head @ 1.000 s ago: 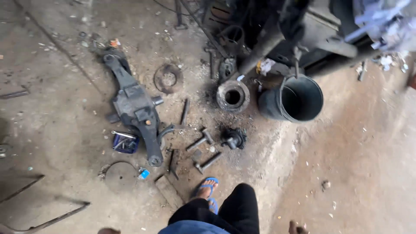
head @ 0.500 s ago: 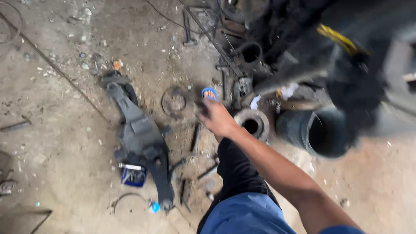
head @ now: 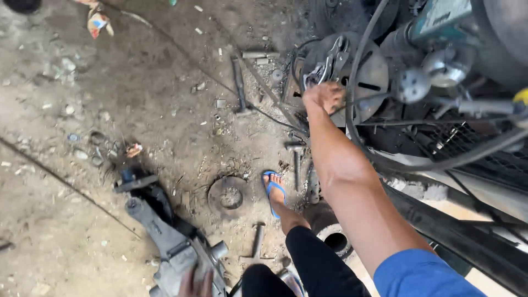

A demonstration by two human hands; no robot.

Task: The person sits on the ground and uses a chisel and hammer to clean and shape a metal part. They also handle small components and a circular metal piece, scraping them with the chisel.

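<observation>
Right hand (head: 324,96) fisted on pliers-like tool (head: 329,65) at round slotted hub plate (head: 367,74), up by the machine. Left hand (head: 193,283) fingers resting on grey axle casting (head: 179,250), grip unclear. Best kept braced; tool pulled straight, clear of black cable (head: 357,110).

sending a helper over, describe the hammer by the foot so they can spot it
Find the blue sandal on the dirt floor. Just right of its toes lies the hammer, head pointing away from the person. Unlike the hammer behind the heel, it lies beside the black machine.

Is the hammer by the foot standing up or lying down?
Lying down. The hammer lies flat on the dirt floor, beside the foot.
</observation>
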